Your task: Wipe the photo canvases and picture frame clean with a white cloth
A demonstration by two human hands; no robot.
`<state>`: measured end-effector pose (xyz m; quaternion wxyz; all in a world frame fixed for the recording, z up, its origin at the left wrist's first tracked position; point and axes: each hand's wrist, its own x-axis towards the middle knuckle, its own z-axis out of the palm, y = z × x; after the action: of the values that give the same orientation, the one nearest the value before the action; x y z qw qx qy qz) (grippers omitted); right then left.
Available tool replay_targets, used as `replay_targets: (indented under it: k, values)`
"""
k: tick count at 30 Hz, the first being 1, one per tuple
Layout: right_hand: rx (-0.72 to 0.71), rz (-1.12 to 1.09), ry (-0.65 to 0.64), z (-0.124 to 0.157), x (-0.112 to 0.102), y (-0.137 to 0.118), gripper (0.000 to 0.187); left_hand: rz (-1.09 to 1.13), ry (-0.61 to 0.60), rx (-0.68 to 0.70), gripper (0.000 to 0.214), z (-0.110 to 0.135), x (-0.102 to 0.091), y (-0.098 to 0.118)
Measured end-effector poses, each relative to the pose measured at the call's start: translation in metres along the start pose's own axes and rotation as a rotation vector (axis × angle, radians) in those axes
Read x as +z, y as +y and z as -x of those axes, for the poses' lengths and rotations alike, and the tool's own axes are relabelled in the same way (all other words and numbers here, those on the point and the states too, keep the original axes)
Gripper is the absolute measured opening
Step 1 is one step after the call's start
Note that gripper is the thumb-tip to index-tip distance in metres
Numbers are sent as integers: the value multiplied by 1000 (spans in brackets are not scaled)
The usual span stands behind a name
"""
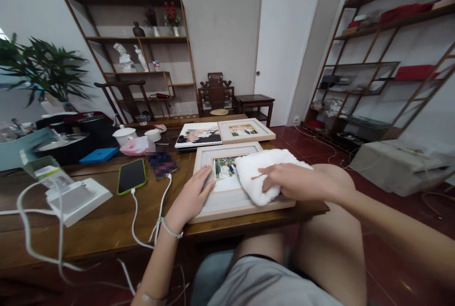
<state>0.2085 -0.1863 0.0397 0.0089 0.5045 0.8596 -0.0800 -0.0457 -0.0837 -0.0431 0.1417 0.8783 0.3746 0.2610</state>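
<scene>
A light wooden picture frame [227, 204] with a wedding photo lies flat at the near edge of the dark wooden table [99, 230]. My left hand [194, 194] rests flat on the frame's left side, fingers stretched out, holding it down. My right hand [289, 180] lies palm down on a white folded towel [258, 168] that covers the frame's right half, fingers pressed on the cloth.
Behind lie a second frame [245, 130] and a photo print [198, 135]. A green-cased phone [131, 175] on a white cable, a white box [76, 199], cups and a pink bag sit to the left. Shelves line both walls.
</scene>
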Motion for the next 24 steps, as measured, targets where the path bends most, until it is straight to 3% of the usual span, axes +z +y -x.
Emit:
replay_targets:
  k: [2, 4, 9, 11, 13, 16, 18, 21, 24]
  values:
    - [-40, -82, -43, 3, -14, 21, 52, -19, -6, 19, 45, 0, 0, 0]
    - [-55, -117, 4, -1, -28, 41, 49, -38, -17, 18, 45, 0, 0, 0]
    - [240, 171, 421, -45, -41, 63, 44, -51, -41, -1, 45, -1, -2, 2]
    - [218, 270, 497, -71, -33, 57, 46, -51, -41, 0, 45, -1, -2, 1]
    - [63, 337, 479, -97, -19, 44, 47, -50, -32, 5, 44, -1, -2, 1]
    - [-189, 406, 337, -128, 4, 24, 47, -40, -14, 13, 39, -1, -2, 0]
    - [-257, 428, 257, -138, 15, 16, 44, -29, -7, 20, 36, -1, -2, 1]
    - [-206, 414, 207, -133, 16, 17, 46, -16, 0, 21, 36, -1, -2, 1]
    - [-40, 352, 133, -110, 5, 34, 52, -16, -4, 20, 39, -2, -1, 0]
